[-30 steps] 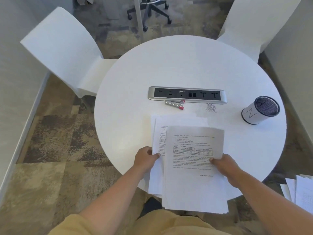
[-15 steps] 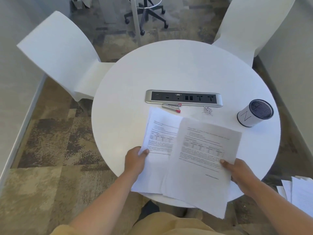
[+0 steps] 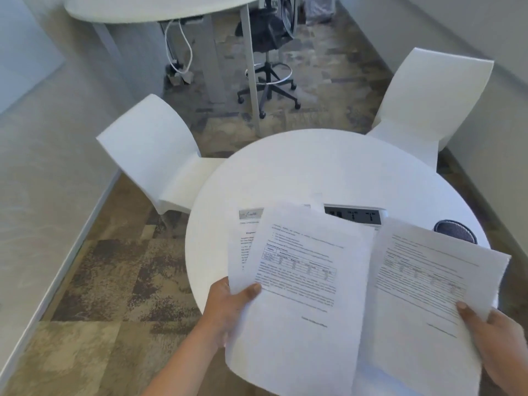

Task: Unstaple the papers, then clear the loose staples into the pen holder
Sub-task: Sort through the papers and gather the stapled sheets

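A second ago the papers [image 3: 303, 281] lay together at the tabletop's [image 3: 314, 167] near edge. Now I hold them lifted and split, my left hand [image 3: 228, 307] pinching one bundle and my right hand [image 3: 503, 338] gripping the other. They part freely, so unstapling looks done. The staples are probably hidden behind the sheets, by the outlet strip [image 3: 363, 216]. The pen holder [image 3: 454, 230] peeks out near the right edge. White chairs [image 3: 154, 150] stand on patterned carpet [image 3: 114, 281].

Office: swivel chair [image 3: 265, 34], tbl sockets [image 3: 354, 216]
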The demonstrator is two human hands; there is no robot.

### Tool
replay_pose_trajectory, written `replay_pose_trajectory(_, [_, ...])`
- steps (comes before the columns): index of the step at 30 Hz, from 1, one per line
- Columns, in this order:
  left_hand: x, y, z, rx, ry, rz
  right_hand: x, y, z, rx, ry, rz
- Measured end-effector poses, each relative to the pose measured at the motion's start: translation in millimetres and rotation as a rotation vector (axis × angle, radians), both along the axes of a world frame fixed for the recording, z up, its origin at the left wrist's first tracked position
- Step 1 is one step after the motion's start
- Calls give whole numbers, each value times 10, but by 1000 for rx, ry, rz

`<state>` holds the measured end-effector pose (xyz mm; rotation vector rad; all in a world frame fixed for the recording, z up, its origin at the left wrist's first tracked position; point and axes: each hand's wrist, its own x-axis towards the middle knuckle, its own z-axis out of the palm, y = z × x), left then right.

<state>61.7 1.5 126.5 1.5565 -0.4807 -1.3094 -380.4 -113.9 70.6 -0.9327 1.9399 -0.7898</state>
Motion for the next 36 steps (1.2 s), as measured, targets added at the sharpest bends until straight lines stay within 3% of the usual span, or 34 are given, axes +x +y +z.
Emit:
replay_pose_trajectory(6, [-209,-90,174,-33,122,-9,722,30,347,-33,-63,157])
replay_pose_trajectory(15, [-455,-177,192,-30,139,-140,1326,301,828,-2,-532,516])
replay_pose_trajectory(17, [-465,-179,180,-31,131,-182,1338,327,890,8,-586,477])
replay_pose_trajectory(20, [-522,-164,157,-29,33,-158,1252,316,810,70,-667,162])
replay_pose_trajectory(22, [-556,-152,120,-3,-10,-115,1239,305,742,85,-729,143])
replay_pose_trajectory(27, [-628,-105,7,59,-52,-79,1351,406,694,2,-538,201])
replay_pose_trajectory(32, [-626,-53,-154,107,-70,-76,1260,493,406,58,-309,173])
replay_pose_trajectory(36, [-584,0,-208,77,33,-128,1187,483,353,101,-326,163])
